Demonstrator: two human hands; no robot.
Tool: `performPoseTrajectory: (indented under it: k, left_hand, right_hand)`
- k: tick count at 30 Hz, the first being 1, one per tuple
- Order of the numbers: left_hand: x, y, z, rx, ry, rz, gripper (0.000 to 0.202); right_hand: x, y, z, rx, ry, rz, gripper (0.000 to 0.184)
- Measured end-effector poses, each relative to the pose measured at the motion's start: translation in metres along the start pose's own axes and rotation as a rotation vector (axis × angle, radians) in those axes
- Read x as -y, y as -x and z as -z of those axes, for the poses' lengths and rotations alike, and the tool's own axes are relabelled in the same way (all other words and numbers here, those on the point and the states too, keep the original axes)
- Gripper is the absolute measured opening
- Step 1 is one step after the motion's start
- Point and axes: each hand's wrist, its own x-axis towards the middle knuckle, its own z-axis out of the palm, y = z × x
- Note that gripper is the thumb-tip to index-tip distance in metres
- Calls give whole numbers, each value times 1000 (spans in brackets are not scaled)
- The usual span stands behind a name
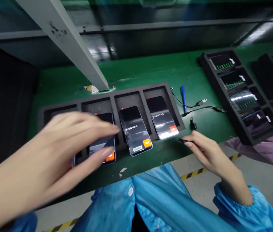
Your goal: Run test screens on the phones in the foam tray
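My left hand hovers over the left part of a black foam tray, thumb and fingers apart, with nothing between them. It partly hides a smartphone with an orange button on its lit screen. Two more smartphones, the middle one and the right one, lie tilted over the tray's near edge, showing white text and an orange button. At the tray's right end, my right hand pinches a short black cable. One dark plug stands up above its fingers, and the other end points at the right phone.
Behind the tray rises a grey metal post. Right of it lie a blue pen and thin cables with a silver plug. Another foam tray holds several devices with green bars onscreen. At the far right, another person's hands and pink sleeve show.
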Motion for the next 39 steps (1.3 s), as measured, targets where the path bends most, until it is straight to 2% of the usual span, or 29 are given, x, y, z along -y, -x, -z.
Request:
performPoseTrajectory:
  k: [2,5,7,10,15,18,23,39]
  left_hand:
    - [-13,-57,-21,51,-22,-62,49]
    - [-29,-134,-60,158,-67,-193,49]
    - [-36,-170,-84,262,-114,-277,50]
    - [-39,-198,-108,349,-178,-342,55]
    - [-33,-208,-119,344,-117,-297,58]
    - [-29,-211,-120,348,-78,-247,56]
    - [-24,-216,-124,366,-74,-247,58]
    - [-23,-219,-124,360,-21,-187,61]
  right_hand:
    - [-5,0,-17,37,-34,51,17]
    - [-20,-3,-40,-6,-37,149,16]
    - [-31,-5,-51,-56,-21,200,17]
    - [-40,-6,-58,-108,-11,253,19]
    - [-44,-7,-57,-121,-38,331,17]
    - [-45,-7,-57,-118,-50,324,18]
    - [-47,-9,-57,-138,-67,330,18]
    - [-49,-14,-57,-189,-125,379,18]
